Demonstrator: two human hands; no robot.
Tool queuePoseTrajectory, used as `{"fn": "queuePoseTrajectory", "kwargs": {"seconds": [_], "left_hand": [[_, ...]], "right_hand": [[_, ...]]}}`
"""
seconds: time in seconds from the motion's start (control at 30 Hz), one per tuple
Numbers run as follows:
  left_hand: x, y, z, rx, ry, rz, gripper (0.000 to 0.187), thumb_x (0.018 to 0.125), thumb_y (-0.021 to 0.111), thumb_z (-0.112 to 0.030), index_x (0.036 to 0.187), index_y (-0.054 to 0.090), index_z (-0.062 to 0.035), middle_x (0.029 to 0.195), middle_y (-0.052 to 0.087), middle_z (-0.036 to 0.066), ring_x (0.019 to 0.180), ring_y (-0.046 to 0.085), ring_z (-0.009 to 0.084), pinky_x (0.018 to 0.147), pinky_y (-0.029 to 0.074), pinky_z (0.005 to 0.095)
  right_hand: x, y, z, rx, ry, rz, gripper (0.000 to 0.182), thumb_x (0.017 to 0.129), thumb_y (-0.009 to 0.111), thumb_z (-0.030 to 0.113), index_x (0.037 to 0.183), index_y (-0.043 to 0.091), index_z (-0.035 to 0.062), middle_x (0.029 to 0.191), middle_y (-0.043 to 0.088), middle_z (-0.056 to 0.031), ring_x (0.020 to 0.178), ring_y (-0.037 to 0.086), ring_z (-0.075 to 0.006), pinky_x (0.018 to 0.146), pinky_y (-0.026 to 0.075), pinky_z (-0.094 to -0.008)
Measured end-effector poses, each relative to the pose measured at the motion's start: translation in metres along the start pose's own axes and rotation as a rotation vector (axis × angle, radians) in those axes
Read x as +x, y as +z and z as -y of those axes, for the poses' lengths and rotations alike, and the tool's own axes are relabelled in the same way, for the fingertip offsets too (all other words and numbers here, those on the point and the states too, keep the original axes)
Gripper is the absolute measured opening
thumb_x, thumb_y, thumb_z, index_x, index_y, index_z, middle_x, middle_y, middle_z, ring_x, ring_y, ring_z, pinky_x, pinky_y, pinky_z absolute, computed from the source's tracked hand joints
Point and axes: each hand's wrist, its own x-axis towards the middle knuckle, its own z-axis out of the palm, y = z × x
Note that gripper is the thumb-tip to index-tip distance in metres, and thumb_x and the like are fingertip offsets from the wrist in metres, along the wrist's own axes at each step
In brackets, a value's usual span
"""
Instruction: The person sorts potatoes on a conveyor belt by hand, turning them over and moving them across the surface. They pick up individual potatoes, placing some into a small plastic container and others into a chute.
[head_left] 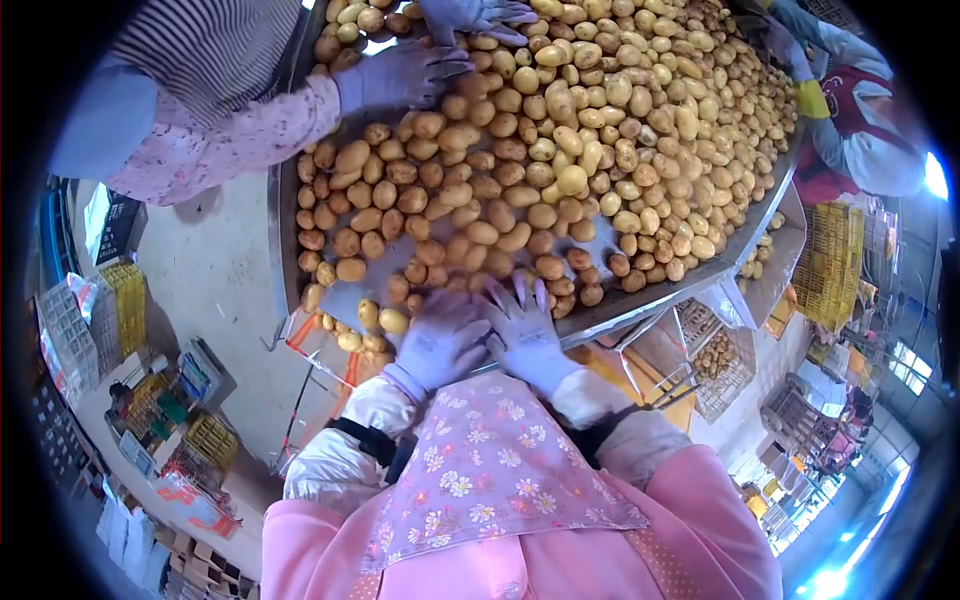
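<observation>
Warehouse floor, metal sorting bench (285,240) loaded with potatoes (560,150).
Left hand (440,340) and right hand (522,325), both gloved, lie side by side at the near bench edge, fingers spread flat over potatoes just ahead of them. Beyond, a co-worker's gloved hand (400,75) rests on the pile; crates (830,260) stand right of the hands.

Yellow crates (832,262), co-worker's striped sleeve (205,45)

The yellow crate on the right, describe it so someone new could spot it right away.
Start at the big metal sorting table piled with potatoes. Follow its lower right edge down past the chute to the floor. There stands the yellow crate, a slatted plastic box, brighter than the wire basket of potatoes beside it.
</observation>
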Motion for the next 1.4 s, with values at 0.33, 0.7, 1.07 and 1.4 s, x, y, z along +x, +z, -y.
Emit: {"fn": "queuePoseTrajectory", "kwargs": {"seconds": [0.33, 0.7, 1.07, 1.4], "left_hand": [[-0.027, -0.065, 0.069, 0.479, -0.325, -0.444, 0.043, 0.086, 0.067, -0.020, 0.128, 0.067, -0.0088, 0.135, 0.062, 0.015, 0.118, 0.057, 0.0405, 0.106, 0.041, 0.0519], [0.011, -0.014, 0.026, 0.492, -0.305, -0.105, 0.050, 0.090, 0.060, -0.026, 0.138, 0.061, -0.0161, 0.151, 0.049, 0.015, 0.145, 0.035, 0.0409, 0.120, 0.021, 0.0631], [-0.040, 0.001, 0.025, 0.395, -0.234, 0.033, 0.047, 0.088, 0.064, -0.029, 0.135, 0.065, -0.0252, 0.152, 0.049, 0.012, 0.144, 0.037, 0.0435, 0.115, 0.034, 0.0593], [-0.072, -0.053, 0.082, 0.429, -0.507, -0.632, 0.048, 0.091, 0.049, -0.005, 0.138, 0.061, -0.0057, 0.146, 0.051, 0.026, 0.136, 0.046, 0.0453, 0.114, 0.038, 0.0517]], "right_hand": [[0.091, -0.066, -0.112, 0.174, 0.643, -0.462, 0.071, 0.095, 0.065, 0.047, 0.155, 0.036, 0.0219, 0.163, 0.023, -0.0289, 0.152, 0.021, -0.0459, 0.122, 0.017, -0.0601], [-0.046, -0.044, -0.091, 0.009, 0.054, -0.293, 0.051, 0.085, 0.070, 0.035, 0.135, 0.065, 0.0300, 0.153, 0.049, -0.0078, 0.138, 0.044, -0.0421, 0.117, 0.030, -0.0562], [-0.014, -0.005, -0.049, 0.272, 0.094, -0.225, 0.042, 0.090, 0.068, 0.036, 0.128, 0.062, 0.0191, 0.119, 0.066, -0.0130, 0.110, 0.066, -0.0322, 0.094, 0.051, -0.0505], [0.070, -0.047, -0.052, -0.199, 0.279, 0.155, 0.041, 0.098, 0.056, 0.019, 0.138, 0.055, 0.0212, 0.121, 0.069, -0.0079, 0.108, 0.070, -0.0280, 0.082, 0.057, -0.0441]]}}
